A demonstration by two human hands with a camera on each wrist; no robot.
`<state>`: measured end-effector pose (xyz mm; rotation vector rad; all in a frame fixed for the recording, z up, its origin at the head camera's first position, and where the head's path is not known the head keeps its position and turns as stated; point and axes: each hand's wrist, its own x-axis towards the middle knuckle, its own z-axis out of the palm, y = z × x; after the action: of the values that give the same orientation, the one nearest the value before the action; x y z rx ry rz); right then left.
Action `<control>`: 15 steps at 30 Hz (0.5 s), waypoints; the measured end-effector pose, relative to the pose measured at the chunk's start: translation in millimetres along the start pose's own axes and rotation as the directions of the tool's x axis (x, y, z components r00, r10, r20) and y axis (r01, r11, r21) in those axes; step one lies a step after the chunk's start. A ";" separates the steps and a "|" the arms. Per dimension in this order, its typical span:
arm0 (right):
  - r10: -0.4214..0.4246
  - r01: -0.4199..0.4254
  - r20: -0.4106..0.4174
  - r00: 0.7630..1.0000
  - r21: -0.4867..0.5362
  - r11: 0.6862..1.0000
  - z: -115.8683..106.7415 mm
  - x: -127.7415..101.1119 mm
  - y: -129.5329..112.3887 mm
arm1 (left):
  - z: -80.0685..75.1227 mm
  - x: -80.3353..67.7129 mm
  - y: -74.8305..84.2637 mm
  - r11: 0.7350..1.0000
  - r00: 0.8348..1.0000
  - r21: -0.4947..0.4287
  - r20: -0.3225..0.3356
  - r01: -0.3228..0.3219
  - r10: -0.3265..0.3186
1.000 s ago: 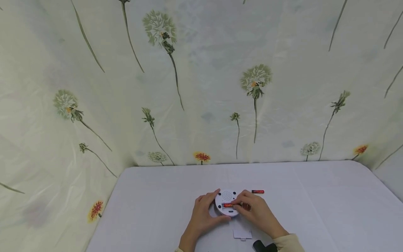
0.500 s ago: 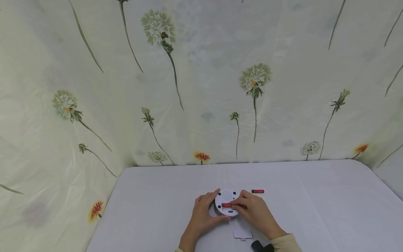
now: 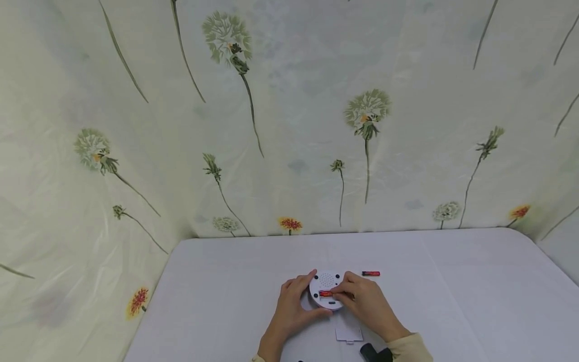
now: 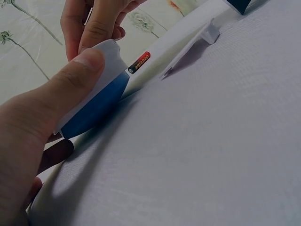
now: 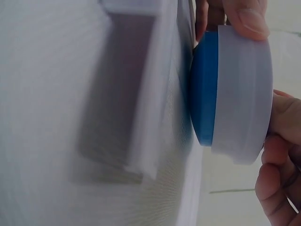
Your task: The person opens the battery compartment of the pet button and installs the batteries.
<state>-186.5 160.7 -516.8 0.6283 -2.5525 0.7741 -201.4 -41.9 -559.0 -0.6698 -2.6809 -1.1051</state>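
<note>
A round white device (image 3: pixel 323 291) with a blue underside (image 4: pixel 94 110) lies back-up on the table, its battery slot uncovered. My left hand (image 3: pixel 302 296) grips its left rim, with the thumb on the near edge (image 4: pixel 77 70). My right hand (image 3: pixel 338 294) reaches in from the right and pinches a red battery (image 3: pixel 325 293) that lies in the slot. In the right wrist view the device (image 5: pixel 235 89) stands on edge between fingers. A second red battery (image 3: pixel 370 273) lies loose just right of the device and shows again as the loose battery (image 4: pixel 139 61).
The white slot cover (image 3: pixel 348 334) lies on the table just in front of the device. A floral curtain (image 3: pixel 289 125) closes off the back and left. The white table (image 3: pixel 452 301) stretches wide to the right.
The battery under my right fingers has gone further left into the slot, and less of it shows. My left hand has kept its grip.
</note>
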 end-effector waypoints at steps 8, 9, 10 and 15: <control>-0.051 0.051 -0.031 0.998 0.018 0.999 2.0 0.5 0.4 | -0.8 0.4 1.6 1.000 1.000 -0.005 -0.005 -0.003 0.003; -0.060 0.061 -0.033 0.998 0.020 0.998 2.6 0.6 0.3 | -0.6 0.4 1.7 1.000 1.000 -0.011 -0.002 -0.003 0.003; -0.069 0.069 -0.035 0.997 0.018 0.997 3.4 0.8 0.0 | -0.4 0.5 1.7 1.000 1.000 -0.014 -0.003 -0.008 0.008; -0.086 0.086 -0.029 0.996 0.010 0.996 8.5 2.5 -2.6 | -0.5 -0.5 -0.7 0.999 0.999 -0.025 -0.006 -0.043 0.043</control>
<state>-189.2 153.0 -521.0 0.7205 -2.4789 0.7635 -201.2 -42.9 -559.3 -0.7243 -2.6396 -1.1294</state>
